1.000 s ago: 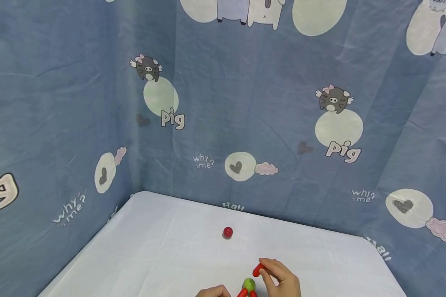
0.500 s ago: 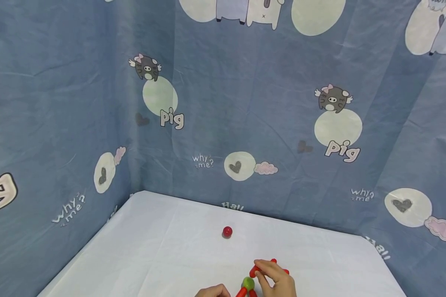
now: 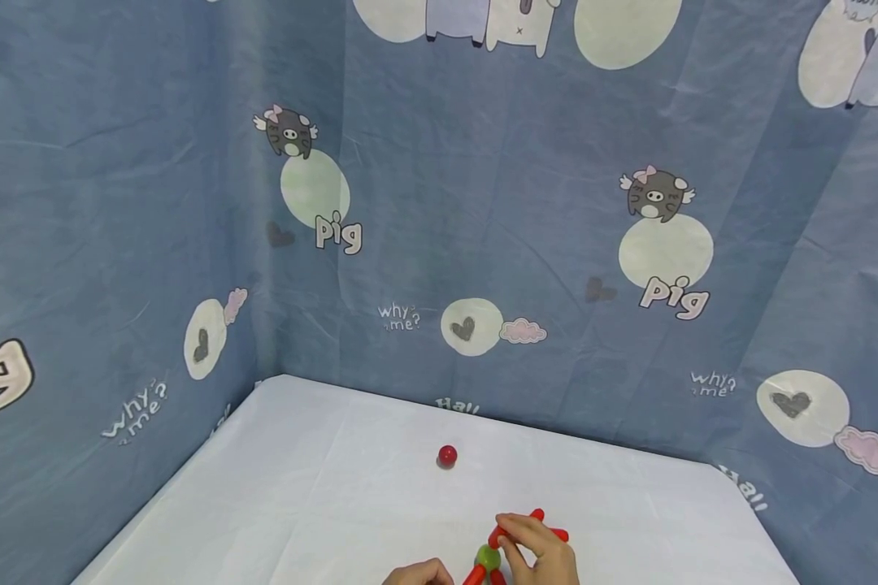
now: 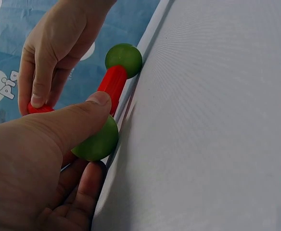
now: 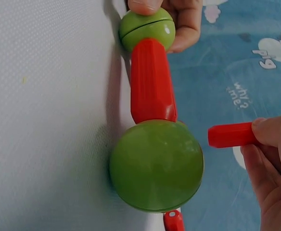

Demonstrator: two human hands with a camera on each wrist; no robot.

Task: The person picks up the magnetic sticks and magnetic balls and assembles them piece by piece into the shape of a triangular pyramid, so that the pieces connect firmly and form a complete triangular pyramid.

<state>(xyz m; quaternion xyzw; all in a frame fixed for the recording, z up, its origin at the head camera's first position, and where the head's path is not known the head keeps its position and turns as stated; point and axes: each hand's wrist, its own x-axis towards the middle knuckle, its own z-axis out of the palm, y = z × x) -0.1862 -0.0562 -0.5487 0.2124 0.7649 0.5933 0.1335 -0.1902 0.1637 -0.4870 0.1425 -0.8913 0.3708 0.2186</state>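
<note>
My left hand (image 3: 420, 573) grips a green ball (image 4: 97, 144), its thumb lying against the red rod (image 4: 113, 85) fixed to it. That rod joins a second green ball (image 5: 157, 166), which appears just left of my right hand (image 3: 543, 554) in the head view. Between right thumb and fingers I pinch a loose red rod (image 5: 232, 135). One end of this rod points at the second ball, with a small gap in the right wrist view. Another red rod (image 3: 497, 577) shows below that ball. The left hand is partly cut off in the head view.
Two more red rods (image 3: 537, 514) lie on the white table (image 3: 351, 487) just beyond the right hand, partly hidden by it. Farther back sits a red ball (image 3: 448, 456). Blue patterned cloth (image 3: 439, 203) hangs behind and to the left of the table.
My right hand has moved left with its pinched red rod, bringing the rod closer to the green ball. More of the rods behind that hand now shows. The left hand stays almost still.
</note>
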